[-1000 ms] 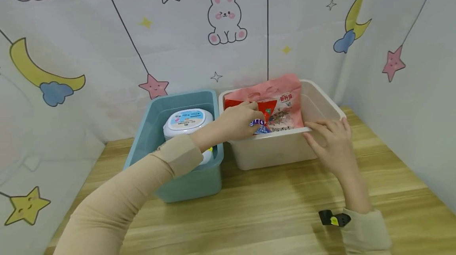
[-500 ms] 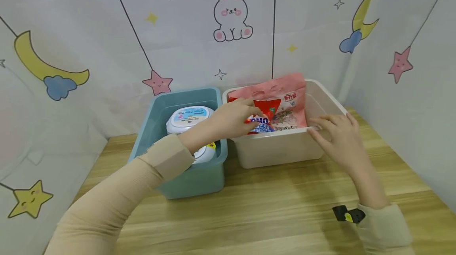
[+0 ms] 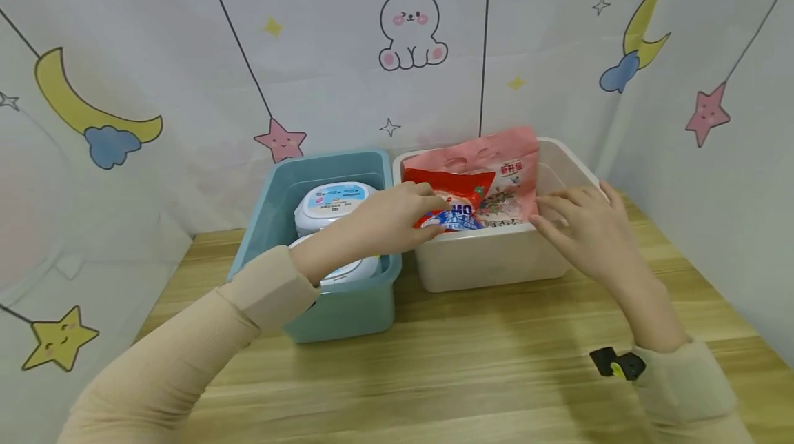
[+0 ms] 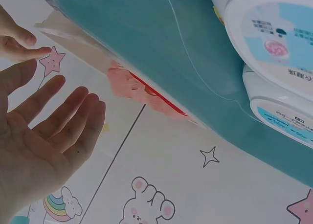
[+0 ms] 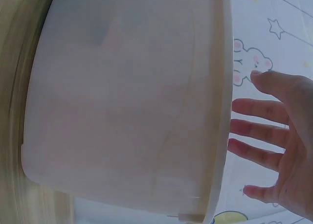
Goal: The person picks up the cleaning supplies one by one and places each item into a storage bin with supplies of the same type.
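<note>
A red and blue OMO packet (image 3: 468, 196) leans inside the white bin (image 3: 490, 265), in front of a pink bag (image 3: 517, 154). Over the bin's left front corner is my left hand (image 3: 397, 216), fingers loosely bent beside the packet and partly covering it. The left wrist view shows that same left hand (image 4: 54, 141) with its palm bare and fingers spread. My right hand (image 3: 586, 230) hovers at the bin's front right rim. In the right wrist view, the right hand's fingertips (image 5: 239, 126) lie right at the rim, spread apart and holding nothing.
A teal bin (image 3: 341, 320) stands left of the white one, holding two white lidded tubs (image 3: 335, 203), partly hidden by my left forearm. Both bins rest on a wood-grain table (image 3: 465, 361). A printed curtain (image 3: 335, 85) hangs close behind and at the sides.
My left hand has let go of the OMO packet and drawn back slightly left, uncovering more of it. The right hand stays near the rim. The head view has shifted slightly.
</note>
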The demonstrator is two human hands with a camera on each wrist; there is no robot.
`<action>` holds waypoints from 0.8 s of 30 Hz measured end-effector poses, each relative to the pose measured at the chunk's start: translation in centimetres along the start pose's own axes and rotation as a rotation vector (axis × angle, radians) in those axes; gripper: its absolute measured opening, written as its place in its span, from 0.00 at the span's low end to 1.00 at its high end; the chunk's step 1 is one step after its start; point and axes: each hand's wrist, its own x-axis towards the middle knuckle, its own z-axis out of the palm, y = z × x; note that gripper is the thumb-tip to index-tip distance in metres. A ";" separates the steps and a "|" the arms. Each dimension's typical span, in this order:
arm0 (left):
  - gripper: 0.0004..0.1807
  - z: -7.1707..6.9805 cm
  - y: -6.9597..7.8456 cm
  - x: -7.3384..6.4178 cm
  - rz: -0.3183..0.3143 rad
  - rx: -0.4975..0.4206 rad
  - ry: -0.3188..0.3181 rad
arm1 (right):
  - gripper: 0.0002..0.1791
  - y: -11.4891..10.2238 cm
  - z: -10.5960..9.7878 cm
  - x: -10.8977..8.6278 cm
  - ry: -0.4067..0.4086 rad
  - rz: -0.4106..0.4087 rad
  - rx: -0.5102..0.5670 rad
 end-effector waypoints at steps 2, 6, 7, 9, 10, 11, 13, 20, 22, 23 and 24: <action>0.23 0.0 0.1 -0.3 -0.003 0.002 0.000 | 0.19 -0.1 -0.1 0.1 -0.019 -0.008 -0.015; 0.23 0.1 0.2 -1.2 -0.013 0.001 -0.005 | 0.21 -0.4 -0.3 0.4 -0.035 -0.039 -0.049; 0.24 0.1 0.3 -1.4 -0.016 -0.001 -0.004 | 0.21 -0.5 -0.4 0.4 -0.039 -0.048 -0.055; 0.24 0.1 0.3 -1.9 -0.017 -0.006 0.001 | 0.22 -0.7 -0.5 0.6 -0.041 -0.071 -0.064; 0.24 0.2 0.3 -2.2 -0.013 -0.005 0.006 | 0.23 -0.9 -0.5 0.6 -0.042 -0.084 -0.065; 0.24 0.2 0.3 -2.5 -0.010 -0.005 0.012 | 0.24 -0.9 -0.5 0.7 -0.043 -0.097 -0.064; 0.24 0.3 0.2 -3.0 -0.005 -0.009 0.025 | 0.25 -1.1 -0.6 0.8 -0.048 -0.118 -0.062; 0.25 0.8 0.2 -5.0 0.013 -0.026 0.047 | 0.26 -1.7 -0.9 0.8 -0.065 -0.155 -0.083; 0.26 0.9 0.1 -5.5 -0.001 -0.034 0.044 | 0.27 -1.8 -1.0 0.8 -0.065 -0.159 -0.087; 0.26 0.9 0.0 -5.8 -0.011 -0.037 0.043 | 0.27 -1.9 -1.1 0.8 -0.069 -0.158 -0.086; 0.26 0.9 -0.1 -6.1 -0.020 -0.043 0.046 | 0.27 -2.0 -1.2 0.8 -0.075 -0.156 -0.086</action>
